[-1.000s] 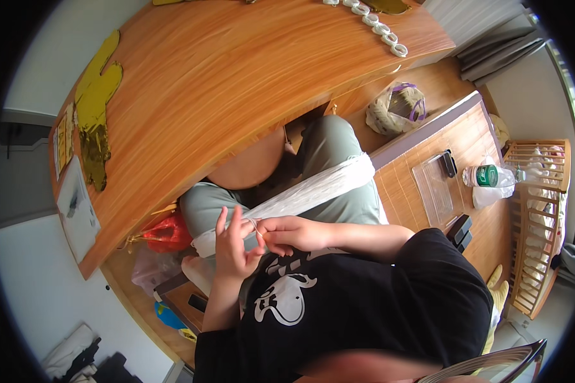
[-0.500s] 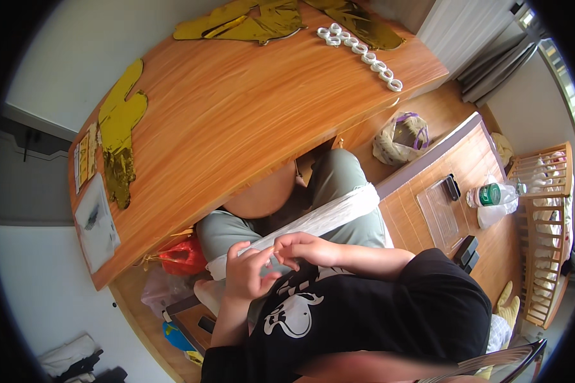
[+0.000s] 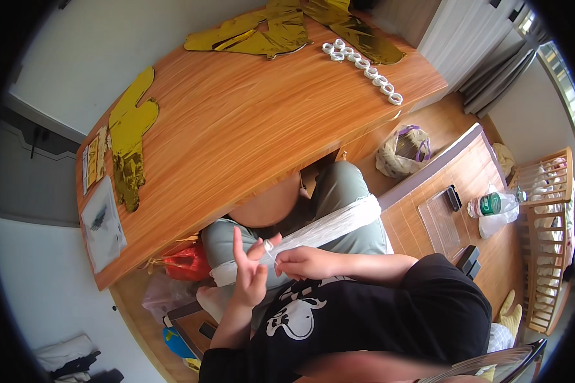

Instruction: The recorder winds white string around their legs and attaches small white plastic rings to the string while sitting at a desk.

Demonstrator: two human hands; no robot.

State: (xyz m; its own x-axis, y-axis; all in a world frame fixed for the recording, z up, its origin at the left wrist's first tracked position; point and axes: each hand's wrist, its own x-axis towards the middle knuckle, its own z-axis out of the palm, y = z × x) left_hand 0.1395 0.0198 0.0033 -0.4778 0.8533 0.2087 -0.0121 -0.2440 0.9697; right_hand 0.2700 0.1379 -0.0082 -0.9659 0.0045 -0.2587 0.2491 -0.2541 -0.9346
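A long hank of white string (image 3: pixel 332 220) lies across my lap. My left hand (image 3: pixel 250 273) is over its near left end, index finger stretched upward and thumb apart. A small white loop of string (image 3: pixel 269 245) sits around the bent fingers of that hand. From it a thin strand runs down to my right hand (image 3: pixel 303 262), whose fingers are pinched together on it. Several small white string coils (image 3: pixel 364 64) rest in a staggered row on the wooden table (image 3: pixel 236 121), beyond both hands.
Gold foil shapes (image 3: pixel 133 137) lie along the table's left and far sides. At the right, a low wooden surface (image 3: pixel 406 204) holds a clear plastic lid (image 3: pixel 438 218), a bottle (image 3: pixel 489 204) and a black case (image 3: pixel 468 262). A plastic bag (image 3: pixel 402 152) stands on the floor.
My left index finger has straightened upward, and a white loop now shows on the bent fingers. My right hand has moved slightly down, away from the left fingers, stretching a strand between them.
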